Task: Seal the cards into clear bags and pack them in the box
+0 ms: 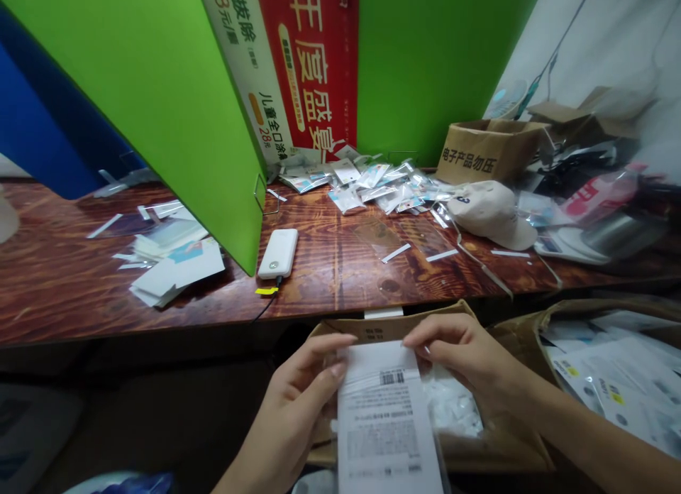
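Observation:
A white printed card with a barcode, in a clear plastic sleeve, stands in front of me over an open cardboard box. My left hand pinches the sleeve's upper left edge between thumb and fingers. At the upper right corner, the fingertips of my right hand are closed on the sleeve. Behind the card, the cardboard box holds small white pieces, partly hidden by the card and my right hand.
On the wooden table lie a white power bank with a cable, stacked cards, a pile of bagged packets and a cap. Green dividers rise above it. Another box at right holds printed packages.

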`<state>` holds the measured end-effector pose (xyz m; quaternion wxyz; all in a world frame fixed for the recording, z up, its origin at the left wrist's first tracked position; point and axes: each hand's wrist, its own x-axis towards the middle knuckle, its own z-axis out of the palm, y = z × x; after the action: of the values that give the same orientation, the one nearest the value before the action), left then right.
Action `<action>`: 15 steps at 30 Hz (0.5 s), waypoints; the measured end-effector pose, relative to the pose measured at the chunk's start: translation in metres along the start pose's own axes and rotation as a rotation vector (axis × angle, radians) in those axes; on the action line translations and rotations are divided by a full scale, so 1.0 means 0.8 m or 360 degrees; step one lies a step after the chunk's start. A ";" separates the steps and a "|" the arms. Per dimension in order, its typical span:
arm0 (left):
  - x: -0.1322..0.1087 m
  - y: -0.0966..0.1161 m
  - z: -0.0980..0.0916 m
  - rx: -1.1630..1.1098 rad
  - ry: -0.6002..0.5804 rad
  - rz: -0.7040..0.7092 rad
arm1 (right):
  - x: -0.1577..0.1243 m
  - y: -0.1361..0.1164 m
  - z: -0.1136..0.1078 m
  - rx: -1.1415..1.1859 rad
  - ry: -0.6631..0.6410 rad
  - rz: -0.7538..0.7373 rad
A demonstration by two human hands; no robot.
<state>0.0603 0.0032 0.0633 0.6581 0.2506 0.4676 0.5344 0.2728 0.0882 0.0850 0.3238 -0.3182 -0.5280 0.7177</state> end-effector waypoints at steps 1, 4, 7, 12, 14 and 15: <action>-0.002 0.000 0.000 -0.0040 -0.0013 -0.0005 | -0.003 -0.001 -0.001 0.0052 -0.0004 0.0016; -0.005 0.002 0.000 -0.0077 -0.0111 0.0002 | -0.011 -0.003 -0.006 0.0119 -0.0042 0.0044; -0.002 0.003 0.002 -0.0025 -0.0157 0.0037 | -0.019 -0.002 -0.013 0.0110 -0.0077 -0.0008; 0.004 -0.008 0.009 -0.0149 -0.0174 0.0077 | -0.034 0.000 -0.016 -0.0057 -0.0031 0.0019; 0.001 -0.020 0.013 -0.0272 -0.0248 0.0052 | -0.040 -0.001 -0.017 -0.0100 -0.0022 -0.0020; -0.002 -0.027 0.014 -0.0296 -0.0304 0.0020 | -0.042 -0.001 -0.018 -0.0145 -0.0003 -0.0045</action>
<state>0.0807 -0.0027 0.0508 0.7165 0.2412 0.3497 0.5533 0.3047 0.0693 0.0864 0.3187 -0.3244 -0.5649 0.6885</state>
